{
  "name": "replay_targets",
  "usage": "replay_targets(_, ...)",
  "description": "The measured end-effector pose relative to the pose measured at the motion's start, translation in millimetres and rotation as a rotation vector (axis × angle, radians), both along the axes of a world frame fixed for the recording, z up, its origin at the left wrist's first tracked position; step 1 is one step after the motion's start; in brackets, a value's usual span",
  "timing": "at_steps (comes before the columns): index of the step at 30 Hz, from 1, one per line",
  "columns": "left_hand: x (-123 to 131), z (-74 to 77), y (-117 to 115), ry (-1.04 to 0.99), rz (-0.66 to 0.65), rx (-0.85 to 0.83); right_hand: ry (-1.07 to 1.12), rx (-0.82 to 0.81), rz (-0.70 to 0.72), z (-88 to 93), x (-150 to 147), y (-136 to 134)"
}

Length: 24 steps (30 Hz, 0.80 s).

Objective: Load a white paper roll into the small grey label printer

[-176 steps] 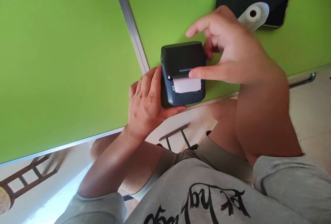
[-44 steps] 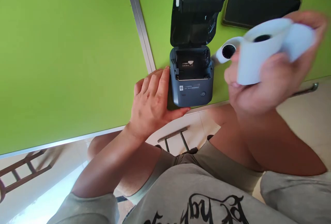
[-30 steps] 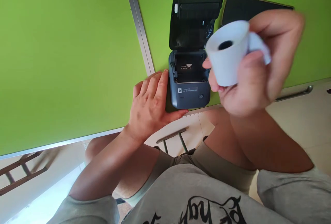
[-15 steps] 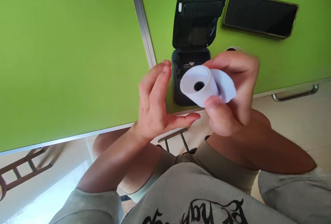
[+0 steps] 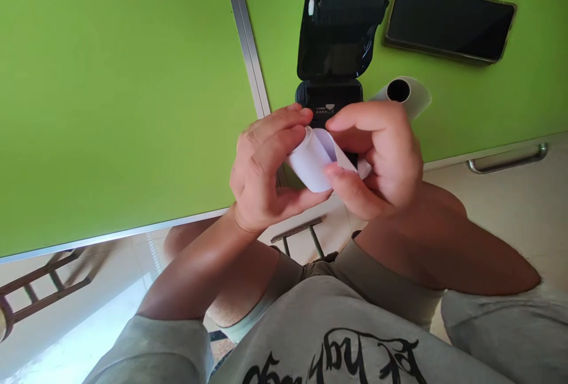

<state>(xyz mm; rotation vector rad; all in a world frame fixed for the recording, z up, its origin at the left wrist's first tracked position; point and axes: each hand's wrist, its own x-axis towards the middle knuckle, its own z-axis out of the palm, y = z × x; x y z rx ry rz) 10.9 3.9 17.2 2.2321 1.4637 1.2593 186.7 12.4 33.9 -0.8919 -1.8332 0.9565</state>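
Note:
A roll of white paper [image 5: 310, 162] is held between both hands, just above the table's front edge. My left hand [image 5: 266, 165] wraps round the roll's left end, its thumb underneath. On the right, my right hand [image 5: 377, 153] pinches the loose, curling end of the paper between thumb and fingers. Behind the hands stands a small black printer [image 5: 328, 100] with its lid [image 5: 335, 35] raised; the hands hide most of its lower body.
A second white roll [image 5: 417, 97] with a dark core lies behind my right hand. A black phone [image 5: 450, 22] rests at the back right. A metal strip [image 5: 246, 35] divides the green table [image 5: 115, 94], and a metal handle [image 5: 508, 162] juts out at the front right.
My left hand has closed on the paper roll, which earlier only my right hand held. The roll has turned and moved left, and my right hand now grips its loose end.

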Motion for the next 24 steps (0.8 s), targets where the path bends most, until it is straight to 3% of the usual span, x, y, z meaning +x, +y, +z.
replay_targets(3, -1.8, -0.5, -1.9, -0.067, -0.019, 0.072, -0.081, 0.038, -0.077, 5.5, 3.7, 2.4)
replay_targets(8, -4.1, -0.3, -2.6, -0.121, -0.085, 0.043, -0.065, 0.007, -0.22, 5.0, 4.8, 4.0)
replay_targets(16, -3.0, 2.3, -2.1, -0.13, -0.102, 0.037, 0.19, 0.136, -0.228, -2.5, -0.3, 14.8)
replay_targets(24, -4.5, -4.1, -3.6, -0.114, -0.087, 0.039, 0.143, 0.203, -0.335, -7.8, 7.4, 21.3)
